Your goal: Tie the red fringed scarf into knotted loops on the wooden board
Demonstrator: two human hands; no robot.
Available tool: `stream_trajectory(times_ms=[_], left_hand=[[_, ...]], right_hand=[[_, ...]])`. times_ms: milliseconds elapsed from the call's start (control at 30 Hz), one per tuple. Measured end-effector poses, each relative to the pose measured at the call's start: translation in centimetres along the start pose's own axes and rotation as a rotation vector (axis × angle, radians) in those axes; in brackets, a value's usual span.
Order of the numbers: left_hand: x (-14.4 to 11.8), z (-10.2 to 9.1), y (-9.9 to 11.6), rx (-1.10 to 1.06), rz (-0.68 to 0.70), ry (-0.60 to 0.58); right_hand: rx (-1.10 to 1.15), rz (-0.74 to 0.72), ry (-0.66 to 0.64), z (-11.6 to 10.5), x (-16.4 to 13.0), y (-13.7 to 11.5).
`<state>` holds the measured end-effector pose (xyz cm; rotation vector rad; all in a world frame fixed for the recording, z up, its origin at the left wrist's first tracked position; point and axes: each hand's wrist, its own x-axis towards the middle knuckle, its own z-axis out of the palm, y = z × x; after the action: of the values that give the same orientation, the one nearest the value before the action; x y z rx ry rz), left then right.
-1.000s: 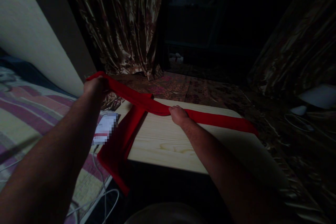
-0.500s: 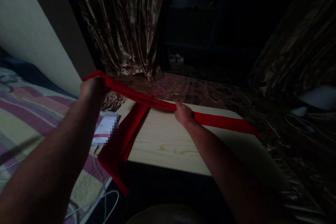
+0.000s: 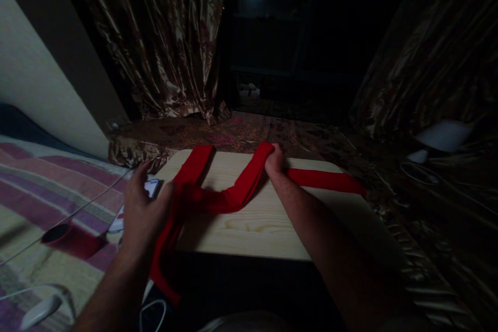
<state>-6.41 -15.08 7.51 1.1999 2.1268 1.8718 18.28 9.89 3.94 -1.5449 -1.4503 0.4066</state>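
Observation:
My right hand [image 3: 275,160] is closed on a long red cloth strip [image 3: 241,192], lifting a fold of it near the far side of the light wooden table [image 3: 249,231]. From that fold the strip sags in a loop to the left. Another length crosses the left side of the table and hangs over its near edge; one more stretches to the right edge. My left hand [image 3: 142,212] is open, thumb and fingers spread, just left of the strip. Partly hidden behind it lies a phone [image 3: 116,222] with a lit screen.
To the left is a bed with a striped cover [image 3: 23,171]. On it are a dark red cylinder [image 3: 73,241] with a black end, a white cable and a white plastic piece [image 3: 41,312]. A patterned curtain [image 3: 175,52] hangs behind; a white lamp-like object [image 3: 443,135] stands at right.
My left hand has let go of the strip, opened, and come down and nearer. The strip between my hands has dropped onto the table. My right hand keeps its grip, slightly higher.

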Motion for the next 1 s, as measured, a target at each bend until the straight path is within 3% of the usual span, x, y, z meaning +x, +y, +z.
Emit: stream_trajectory(times_ms=[33, 100, 200, 267, 367, 467, 567, 633, 733, 867, 1000], left_hand=[[-0.3, 0.8, -0.2, 0.091, 0.091, -0.046], [-0.6, 3.1, 0.1, 0.158, 0.155, -0.26], [-1.0, 7.9, 1.7, 0.239, 0.299, -0.515], [-1.3, 11.3, 3.1, 0.328, 0.409, -0.604], [-1.7, 15.7, 4.8, 0.414, 0.467, -0.706], [-1.9, 18.8, 5.6, 0.39, 0.494, -0.691], [-1.8, 20.8, 5.9, 0.343, 0.469, -0.573], [-1.3, 21.6, 5.9, 0.36, 0.408, -0.524], [0.0, 22.5, 5.8, 0.401, 0.28, -0.55], [2.0, 23.1, 5.3, 0.293, 0.17, -0.571], [3.0, 23.5, 4.8, 0.153, 0.113, -0.569]], right_hand=[[-0.005, -0.008, -0.004, 0.0, -0.2, -0.1], [-0.028, -0.032, -0.016, -0.1, -0.8, -0.5], [-0.071, -0.095, -0.034, -0.3, -1.6, -1.3], [-0.08, -0.148, -0.026, -0.6, -1.8, -1.7], [-0.066, -0.214, 0.011, -1.0, -1.4, -1.9], [-0.019, -0.247, -0.012, -1.4, -0.6, -1.6], [0.054, -0.269, -0.121, -1.7, 0.2, -1.1], [0.09, -0.301, -0.18, -2.0, 0.3, -0.7], [0.098, -0.345, -0.168, -2.8, -0.6, -0.3], [0.049, -0.211, -0.127, -3.8, -3.3, 0.3], [0.027, 0.002, -0.359, -2.5, -5.6, 1.4]])
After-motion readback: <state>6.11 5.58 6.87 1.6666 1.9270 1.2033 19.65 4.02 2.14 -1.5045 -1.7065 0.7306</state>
